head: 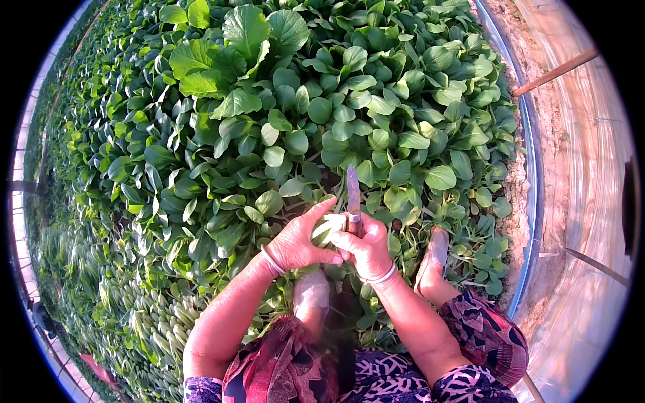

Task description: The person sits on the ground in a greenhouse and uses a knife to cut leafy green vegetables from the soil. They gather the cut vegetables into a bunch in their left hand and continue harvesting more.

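Observation:
Between my two hands is a small leafy green plant, its pale stem base (327, 229) facing up. My left hand (302, 242) wraps around it from the left, thumb and forefinger spread about the stems. A knife with a worn, stained blade (353, 189) points away from me, its wooden handle (355, 226) gripped in my right hand (365, 247). The right thumb and fingertips touch the pale stems. The plant's leaves are mostly hidden beneath my hands. Just ahead grow dense round-leaved greens (342, 121), rooted in the soil.
A larger, lighter green plant (221, 65) rises above the bed. Cut greens (166, 317) lie in rows at lower left. My shoes (311, 289) stand among leaves. A blue pipe-like edge (531, 151), a wooden stick (557, 71) and plastic sheeting (594, 166) border the right side.

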Tool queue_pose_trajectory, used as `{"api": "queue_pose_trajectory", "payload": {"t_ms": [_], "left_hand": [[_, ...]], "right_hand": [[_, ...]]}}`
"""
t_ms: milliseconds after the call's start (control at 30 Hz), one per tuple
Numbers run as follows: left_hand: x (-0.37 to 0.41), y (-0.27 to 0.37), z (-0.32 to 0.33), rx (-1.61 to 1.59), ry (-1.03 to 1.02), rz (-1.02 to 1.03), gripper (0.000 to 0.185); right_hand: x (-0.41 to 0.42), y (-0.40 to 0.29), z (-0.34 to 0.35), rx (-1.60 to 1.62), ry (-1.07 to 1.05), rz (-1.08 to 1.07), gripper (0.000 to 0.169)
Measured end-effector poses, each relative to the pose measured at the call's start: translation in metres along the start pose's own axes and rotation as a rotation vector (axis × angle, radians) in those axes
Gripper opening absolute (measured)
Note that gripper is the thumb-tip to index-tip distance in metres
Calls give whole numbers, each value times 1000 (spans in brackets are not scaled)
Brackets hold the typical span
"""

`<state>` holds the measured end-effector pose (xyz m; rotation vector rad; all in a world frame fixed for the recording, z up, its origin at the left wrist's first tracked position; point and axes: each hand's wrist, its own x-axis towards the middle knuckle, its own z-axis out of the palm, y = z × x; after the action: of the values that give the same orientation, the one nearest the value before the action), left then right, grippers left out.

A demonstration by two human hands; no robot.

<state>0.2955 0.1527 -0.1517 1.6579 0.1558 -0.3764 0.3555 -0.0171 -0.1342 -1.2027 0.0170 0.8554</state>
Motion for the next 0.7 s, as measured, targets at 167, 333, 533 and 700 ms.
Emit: {"api": "queue_pose_trajectory", "payload": {"t_ms": [167,333,533,700], "left_hand": [[2,-29,5,17,142,-239,51],[0,-24,-32,971,238,-332,39],[-32,-78,-64,1137,275,-612,35],[-57,-106,-63,1142,386,-527,47]], "right_hand": [[15,8,-10,-223,-22,-7,17],[27,46,-28,-556,46,-168,24],[37,73,-8,-962,-90,-138,31],[63,99,9,-1098,-145,-31,34]]}}
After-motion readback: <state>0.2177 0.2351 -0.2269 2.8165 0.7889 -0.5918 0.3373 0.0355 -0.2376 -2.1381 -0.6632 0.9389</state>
